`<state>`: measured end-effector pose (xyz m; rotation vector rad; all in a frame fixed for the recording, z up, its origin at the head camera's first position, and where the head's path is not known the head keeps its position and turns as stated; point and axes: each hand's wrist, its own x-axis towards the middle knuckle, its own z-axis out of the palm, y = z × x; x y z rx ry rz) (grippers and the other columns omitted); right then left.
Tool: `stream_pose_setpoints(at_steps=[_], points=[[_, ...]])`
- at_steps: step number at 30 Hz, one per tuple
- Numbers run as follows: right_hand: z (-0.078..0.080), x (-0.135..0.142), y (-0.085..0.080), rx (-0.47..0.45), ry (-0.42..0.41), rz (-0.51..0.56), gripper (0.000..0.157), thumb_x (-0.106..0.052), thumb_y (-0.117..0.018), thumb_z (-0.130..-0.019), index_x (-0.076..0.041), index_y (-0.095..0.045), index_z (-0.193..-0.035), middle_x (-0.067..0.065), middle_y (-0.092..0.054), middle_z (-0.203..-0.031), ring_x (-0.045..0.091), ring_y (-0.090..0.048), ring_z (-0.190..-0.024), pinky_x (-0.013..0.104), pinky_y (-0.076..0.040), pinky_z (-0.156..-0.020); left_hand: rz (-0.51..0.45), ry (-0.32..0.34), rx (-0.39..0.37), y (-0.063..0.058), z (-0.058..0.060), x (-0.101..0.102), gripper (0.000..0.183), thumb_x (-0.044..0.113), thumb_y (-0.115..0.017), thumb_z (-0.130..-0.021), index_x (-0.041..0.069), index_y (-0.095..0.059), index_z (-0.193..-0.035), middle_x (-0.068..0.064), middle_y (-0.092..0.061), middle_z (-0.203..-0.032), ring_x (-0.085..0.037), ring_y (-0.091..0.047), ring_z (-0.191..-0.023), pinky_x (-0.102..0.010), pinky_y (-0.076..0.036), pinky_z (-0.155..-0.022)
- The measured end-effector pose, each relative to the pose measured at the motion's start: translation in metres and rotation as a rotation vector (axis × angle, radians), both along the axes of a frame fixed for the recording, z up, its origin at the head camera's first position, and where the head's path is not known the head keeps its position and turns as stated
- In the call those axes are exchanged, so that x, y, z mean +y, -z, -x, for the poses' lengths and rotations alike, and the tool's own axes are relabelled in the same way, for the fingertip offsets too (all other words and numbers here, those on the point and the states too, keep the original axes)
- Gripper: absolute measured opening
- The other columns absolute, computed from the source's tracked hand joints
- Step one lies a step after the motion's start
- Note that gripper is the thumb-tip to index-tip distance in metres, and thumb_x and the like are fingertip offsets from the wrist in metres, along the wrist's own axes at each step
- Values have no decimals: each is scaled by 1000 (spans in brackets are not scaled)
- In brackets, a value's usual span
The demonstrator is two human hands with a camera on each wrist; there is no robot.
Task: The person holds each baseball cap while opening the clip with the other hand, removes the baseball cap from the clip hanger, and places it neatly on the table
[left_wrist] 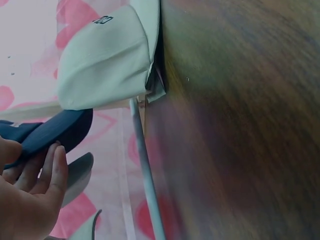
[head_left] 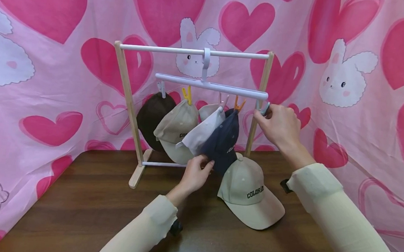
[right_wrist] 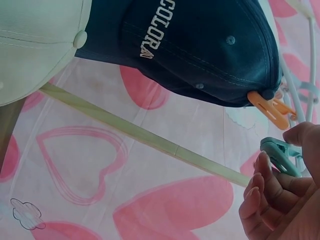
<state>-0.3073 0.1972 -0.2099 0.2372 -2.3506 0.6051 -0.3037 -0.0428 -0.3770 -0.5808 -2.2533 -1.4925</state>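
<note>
My left hand [head_left: 197, 174] pinches the brim of the navy cap [head_left: 224, 139], thumb on one side and fingers on the other in the left wrist view. An orange clip [head_left: 239, 104] holds that cap on the white hanger [head_left: 212, 85]. At the hanger's right end, my right hand [head_left: 281, 124] pinches a teal clip [right_wrist: 280, 155] between thumb and forefinger; no cap hangs from it. A beige cap [head_left: 245, 181] with dark lettering rests on the table, in front of the navy one. Also hanging are a dark brown cap [head_left: 154, 118], another beige cap [head_left: 176, 122] and a white cap [head_left: 203, 132].
The hanger hooks over the top rod [head_left: 151, 49] of a wooden-sided rack [head_left: 129, 100]. This rack stands on a brown wooden table [head_left: 85, 208]. Behind it hangs a pink cloth [head_left: 104, 11] with hearts and rabbits.
</note>
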Motion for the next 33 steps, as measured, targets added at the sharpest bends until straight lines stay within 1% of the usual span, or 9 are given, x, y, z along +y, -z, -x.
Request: stream_pose_setpoints(at_steps=[4, 7, 11, 16, 18, 22, 27, 30, 33], points=[[0, 0, 1, -10, 3, 0, 47, -49, -63, -97, -3, -74, -106, 12, -73, -87, 26, -64, -69, 43, -57, -63, -22, 15, 3, -2, -1, -1, 17, 6, -63, -100, -2, -68, -85, -20, -72, -83, -28, -73, -73, -29, -57, -66], [0, -1, 2, -15, 7, -2, 47, -48, -63, -97, -3, -74, -108, 13, -75, -93, 28, -66, -75, 46, -58, -67, -23, 17, 7, -2, 0, -3, 17, 7, -63, -101, -1, -68, -87, -18, -72, -83, -31, -73, -75, -28, -57, -66], [-1, -1, 3, -20, 1, 3, 47, -48, -63, -97, -4, -74, -108, 13, -75, -96, 29, -67, -77, 47, -59, -67, -16, 16, 22, -1, 1, -6, 17, 9, -62, -102, -1, -68, -89, -15, -72, -84, -34, -73, -77, -28, -56, -65], [0, -2, 4, -25, -3, 5, 44, -46, -65, -96, -5, -74, -107, 12, -75, -95, 27, -66, -77, 46, -58, -68, -12, 3, 34, 0, 1, -9, 19, 11, -62, -102, 0, -67, -87, -15, -70, -82, -29, -72, -74, -27, -57, -64], [0, -3, 5, -26, -1, 1, 44, -46, -65, -96, -5, -74, -106, 12, -74, -94, 28, -65, -78, 46, -58, -68, -12, -5, 35, -1, 1, -10, 20, 11, -61, -103, 1, -66, -85, -15, -69, -80, -31, -71, -72, -27, -56, -64], [0, -4, 5, -29, -8, 0, 42, -45, -65, -96, -5, -74, -106, 12, -74, -93, 28, -65, -79, 48, -57, -71, -1, -33, 56, -3, -1, -11, 23, 13, -61, -103, 5, -64, -81, -13, -67, -75, -25, -68, -67, -26, -54, -62], [0, -5, 5, -27, -17, 0, 38, -42, -65, -96, -5, -74, -104, 11, -73, -90, 28, -64, -78, 48, -56, -71, 29, -77, 126, -4, -2, -13, 23, 12, -63, -101, 7, -64, -79, -7, -66, -71, -13, -58, -65, -26, -48, -62], [0, -6, 5, -15, -19, -2, 37, -41, -65, -97, -5, -74, -102, 11, -73, -88, 28, -64, -77, 47, -55, -69, 51, -102, 174, -5, -1, -14, 22, 12, -64, -100, 7, -64, -79, -2, -62, -69, -13, -53, -65, -28, -44, -61], [-1, -8, 5, -1, -26, -4, 37, -40, -64, -97, -5, -75, -100, 12, -72, -86, 28, -63, -77, 47, -54, -68, 56, -109, 188, -6, -2, -15, 22, 12, -64, -101, 8, -64, -79, 0, -60, -69, -14, -51, -64, -28, -42, -61]])
